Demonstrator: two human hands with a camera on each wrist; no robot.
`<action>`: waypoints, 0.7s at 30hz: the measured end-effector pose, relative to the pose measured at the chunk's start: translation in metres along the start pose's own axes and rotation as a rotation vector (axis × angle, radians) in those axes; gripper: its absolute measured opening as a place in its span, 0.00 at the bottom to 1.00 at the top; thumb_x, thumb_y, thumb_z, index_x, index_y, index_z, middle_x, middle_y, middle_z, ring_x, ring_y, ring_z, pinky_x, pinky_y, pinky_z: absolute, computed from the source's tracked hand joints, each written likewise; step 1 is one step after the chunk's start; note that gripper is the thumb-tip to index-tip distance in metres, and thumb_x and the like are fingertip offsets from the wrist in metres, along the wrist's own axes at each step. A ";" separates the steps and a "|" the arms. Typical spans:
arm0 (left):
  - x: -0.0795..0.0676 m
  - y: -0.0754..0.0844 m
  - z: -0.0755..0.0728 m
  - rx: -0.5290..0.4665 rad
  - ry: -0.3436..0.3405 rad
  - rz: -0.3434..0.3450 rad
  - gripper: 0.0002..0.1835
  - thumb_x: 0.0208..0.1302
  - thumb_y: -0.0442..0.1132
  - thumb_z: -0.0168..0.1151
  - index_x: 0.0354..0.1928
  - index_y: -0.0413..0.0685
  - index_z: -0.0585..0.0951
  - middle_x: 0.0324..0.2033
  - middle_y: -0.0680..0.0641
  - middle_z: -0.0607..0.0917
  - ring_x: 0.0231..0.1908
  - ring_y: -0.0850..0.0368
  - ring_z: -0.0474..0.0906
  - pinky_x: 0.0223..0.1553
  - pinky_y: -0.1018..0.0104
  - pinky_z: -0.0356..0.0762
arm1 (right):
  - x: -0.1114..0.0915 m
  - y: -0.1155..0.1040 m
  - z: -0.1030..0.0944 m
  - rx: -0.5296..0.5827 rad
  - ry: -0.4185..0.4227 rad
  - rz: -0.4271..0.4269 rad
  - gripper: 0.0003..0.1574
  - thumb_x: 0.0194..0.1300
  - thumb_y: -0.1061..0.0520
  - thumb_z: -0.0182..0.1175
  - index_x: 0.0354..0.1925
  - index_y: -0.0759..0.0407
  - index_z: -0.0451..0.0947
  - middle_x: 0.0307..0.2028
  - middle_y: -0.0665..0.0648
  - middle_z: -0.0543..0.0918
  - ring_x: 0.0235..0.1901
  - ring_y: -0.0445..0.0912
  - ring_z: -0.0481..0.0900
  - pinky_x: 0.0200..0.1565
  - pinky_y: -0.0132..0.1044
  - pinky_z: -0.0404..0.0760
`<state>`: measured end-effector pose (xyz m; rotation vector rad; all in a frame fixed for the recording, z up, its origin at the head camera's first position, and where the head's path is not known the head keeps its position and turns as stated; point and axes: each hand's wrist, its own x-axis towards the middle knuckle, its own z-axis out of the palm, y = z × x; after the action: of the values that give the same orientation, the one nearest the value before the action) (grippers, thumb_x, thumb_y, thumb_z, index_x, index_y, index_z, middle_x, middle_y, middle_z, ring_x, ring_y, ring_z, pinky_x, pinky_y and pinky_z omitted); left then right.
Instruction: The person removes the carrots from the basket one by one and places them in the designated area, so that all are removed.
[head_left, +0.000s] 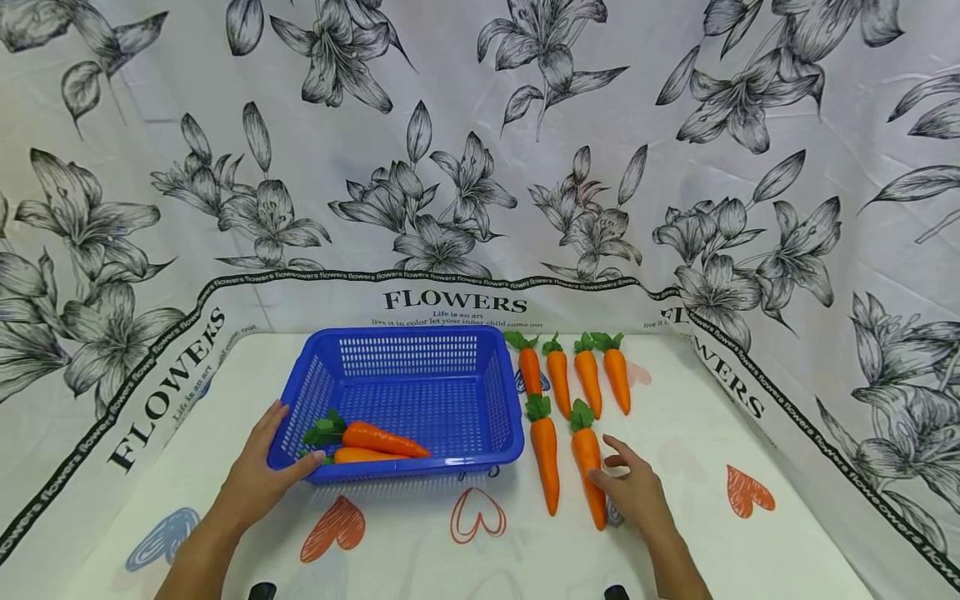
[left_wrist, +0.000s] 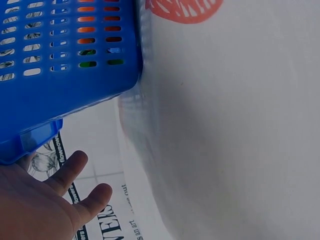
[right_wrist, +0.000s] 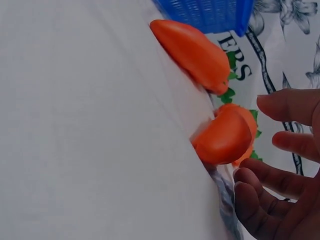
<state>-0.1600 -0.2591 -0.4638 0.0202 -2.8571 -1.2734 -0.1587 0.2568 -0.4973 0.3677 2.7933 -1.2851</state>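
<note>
A blue plastic basket (head_left: pixel 420 400) stands on the table with two carrots inside, one an orange carrot (head_left: pixel 382 439) with green leaves, the other a carrot (head_left: pixel 367 455) along the front wall. At its front left corner is my left hand (head_left: pixel 258 462), thumb over the rim and fingers spread along the outer side. In the left wrist view, two straight fingers (left_wrist: pixel 75 167) reach past the rim. My right hand (head_left: pixel 633 492) is beside the nearest carrot (head_left: pixel 588 462), thumb and fingers apart around its right side. The right wrist view shows the fingers (right_wrist: pixel 280 180) loosely bent next to that carrot (right_wrist: pixel 225 137).
Left of the nearest carrot lies another carrot (head_left: pixel 546 462), close to the basket's right side. Several more carrots, such as the rightmost carrot (head_left: pixel 617 375), form a row behind. A flower-printed curtain (head_left: pixel 450 167) hangs behind the white, heart-printed tablecloth (head_left: pixel 405 558).
</note>
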 end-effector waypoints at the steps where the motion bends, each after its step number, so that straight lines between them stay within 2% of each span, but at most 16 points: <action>1: 0.000 0.001 0.000 -0.003 0.001 0.004 0.54 0.62 0.57 0.62 0.76 0.45 0.39 0.74 0.38 0.35 0.68 0.25 0.39 0.56 0.22 0.45 | 0.000 0.000 -0.001 0.003 0.004 -0.005 0.41 0.60 0.50 0.66 0.69 0.51 0.66 0.50 0.59 0.79 0.39 0.50 0.79 0.38 0.44 0.82; 8: 0.001 0.003 -0.002 -0.010 0.005 0.010 0.54 0.62 0.56 0.63 0.76 0.45 0.40 0.74 0.38 0.36 0.68 0.25 0.40 0.57 0.23 0.45 | 0.000 -0.008 -0.010 0.010 0.047 -0.032 0.39 0.62 0.48 0.64 0.69 0.51 0.65 0.51 0.59 0.79 0.41 0.51 0.80 0.40 0.45 0.81; 11: 0.001 0.002 -0.001 -0.011 0.006 0.015 0.54 0.62 0.56 0.64 0.76 0.45 0.40 0.74 0.38 0.36 0.68 0.25 0.40 0.57 0.23 0.46 | -0.004 -0.016 -0.017 0.040 0.069 -0.046 0.39 0.64 0.47 0.63 0.69 0.51 0.65 0.52 0.60 0.79 0.42 0.51 0.79 0.39 0.42 0.81; 16: 0.001 0.000 -0.001 -0.001 0.004 0.013 0.54 0.62 0.57 0.63 0.76 0.44 0.40 0.74 0.37 0.36 0.68 0.25 0.40 0.57 0.23 0.46 | -0.011 -0.035 -0.033 0.184 0.085 -0.102 0.38 0.65 0.46 0.63 0.70 0.51 0.64 0.53 0.61 0.78 0.41 0.52 0.79 0.37 0.35 0.82; 21: 0.000 -0.001 -0.001 0.001 0.007 0.012 0.55 0.61 0.57 0.63 0.76 0.45 0.40 0.74 0.38 0.36 0.67 0.25 0.41 0.56 0.23 0.46 | -0.017 -0.055 -0.048 0.346 0.095 -0.225 0.35 0.67 0.49 0.62 0.68 0.52 0.66 0.51 0.62 0.78 0.41 0.53 0.80 0.37 0.37 0.83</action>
<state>-0.1604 -0.2604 -0.4637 0.0068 -2.8479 -1.2667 -0.1524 0.2550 -0.4221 0.1299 2.7460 -1.8549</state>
